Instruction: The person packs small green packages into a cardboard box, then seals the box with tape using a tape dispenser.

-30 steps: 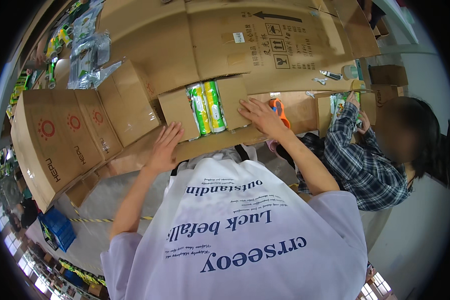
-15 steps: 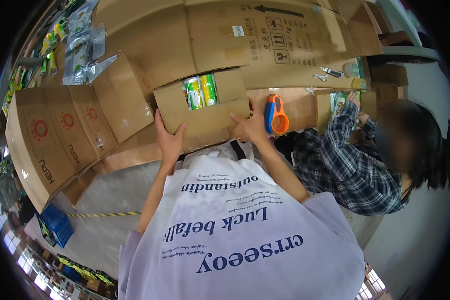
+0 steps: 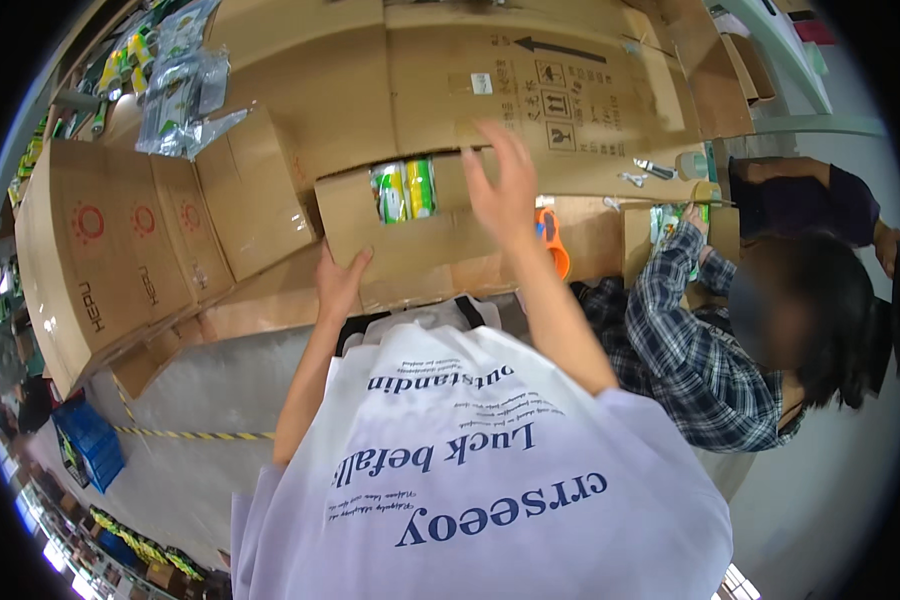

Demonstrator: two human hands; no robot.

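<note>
A small cardboard box [image 3: 405, 245] lies in front of me, its end flaps folded in. Through the gap between them, green-and-yellow packets [image 3: 407, 190] show side by side. My left hand [image 3: 342, 282] grips the box's near left corner, thumb along the near side; its other fingers are partly hidden. Over the box's right end, my right hand [image 3: 507, 190] is raised with fingers apart and nothing in it, slightly blurred. An orange and blue tool with a round opening [image 3: 560, 258] lies to the right, partly hidden by my right forearm.
Tall cartons [image 3: 120, 250] stand at the left. A large flattened-looking carton [image 3: 580, 100] spans the back. At the right, a co-worker in a plaid shirt [image 3: 660, 320] handles packets in another box [image 3: 638, 235]. Clear plastic bags [image 3: 180, 95] lie back left; a cutter [image 3: 655, 169] back right.
My right hand has left the box's near right corner and lifted up and away over its right end. My left hand stays at the left corner. The view has shifted slightly.
</note>
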